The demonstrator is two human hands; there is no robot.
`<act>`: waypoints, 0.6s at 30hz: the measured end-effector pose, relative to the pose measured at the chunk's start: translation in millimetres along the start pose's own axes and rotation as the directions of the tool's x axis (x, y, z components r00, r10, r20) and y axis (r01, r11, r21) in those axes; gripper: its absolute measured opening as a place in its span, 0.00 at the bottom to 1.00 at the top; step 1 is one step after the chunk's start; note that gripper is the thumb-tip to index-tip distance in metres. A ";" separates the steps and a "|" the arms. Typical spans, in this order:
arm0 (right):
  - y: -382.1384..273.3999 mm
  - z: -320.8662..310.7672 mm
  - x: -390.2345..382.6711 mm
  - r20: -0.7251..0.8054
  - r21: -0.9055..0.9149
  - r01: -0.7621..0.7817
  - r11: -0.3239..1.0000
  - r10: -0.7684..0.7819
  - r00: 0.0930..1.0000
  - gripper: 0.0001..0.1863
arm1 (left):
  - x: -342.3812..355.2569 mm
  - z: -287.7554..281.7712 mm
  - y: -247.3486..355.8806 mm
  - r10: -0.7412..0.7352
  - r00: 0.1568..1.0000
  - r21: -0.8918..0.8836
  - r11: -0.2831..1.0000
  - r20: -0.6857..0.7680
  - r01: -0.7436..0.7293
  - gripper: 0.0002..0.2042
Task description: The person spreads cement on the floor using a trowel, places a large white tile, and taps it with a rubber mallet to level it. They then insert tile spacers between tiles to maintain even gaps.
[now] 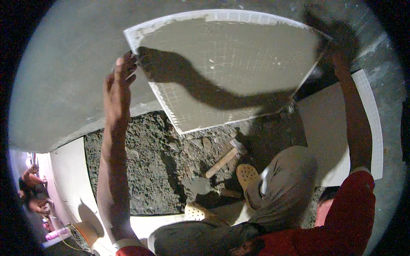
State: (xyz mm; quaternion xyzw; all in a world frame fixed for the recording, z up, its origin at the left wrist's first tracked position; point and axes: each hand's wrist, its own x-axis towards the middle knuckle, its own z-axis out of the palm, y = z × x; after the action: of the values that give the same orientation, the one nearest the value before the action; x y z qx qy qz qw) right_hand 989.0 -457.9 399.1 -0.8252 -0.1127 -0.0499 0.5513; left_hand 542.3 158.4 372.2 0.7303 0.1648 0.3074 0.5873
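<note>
While your L hand point(118, 85) has its bent fingers closed on the left edge of the big white-edged tile point(239, 49), near its upper corner, your R hand point(340, 57) is up at the opposite edge; it's in deep shadow, so can't tell how those fingers sit. The tile is out in front of you, tilted, its grey mortar-smeared back facing you, above the rough mortar bed point(136, 170) & close to the grey wall point(72, 81); can't tell if its low corner touches. Prob. you've got it by the sides b/c that keeps your palms off the smear & shares the weight. On the bed below lie a wood-handled hammer point(222, 162) & a trowel point(197, 185), apparently left close for quick reach, but both could get in the way under the tile, as could your R clog point(247, 176), just beside the hammer. Another tile point(331, 123) stands/lies to your R, under your forearm, hemming that side. Off L: pale floor tiles point(70, 170), an orange bucket point(89, 232) & another person point(36, 192) well apart, too blurred for detail.
</note>
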 end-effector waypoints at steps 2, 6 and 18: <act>9.0 7.1 -1.5 0.038 0.162 -0.067 0.985 0.061 0.997 0.25 | 0.4 6.6 7.3 -0.055 0.999 -0.003 0.998 -0.001 0.055 0.35; 8.2 4.9 -3.8 0.159 0.297 -0.213 0.931 0.172 0.972 0.26 | -2.3 13.7 26.0 -0.211 0.976 0.029 0.977 -0.055 0.213 0.38; -25.7 -92.8 -74.3 0.469 -0.594 0.118 0.796 0.224 0.854 0.28 | -24.8 -34.4 51.6 -0.588 0.789 0.267 0.800 0.179 0.536 0.10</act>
State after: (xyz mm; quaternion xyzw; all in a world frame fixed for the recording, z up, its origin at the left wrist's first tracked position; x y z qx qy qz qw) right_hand 914.6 -543.7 442.8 -0.9420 -0.2106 0.1563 0.2095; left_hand 495.2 156.3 419.5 0.7362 0.3298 0.0037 0.5910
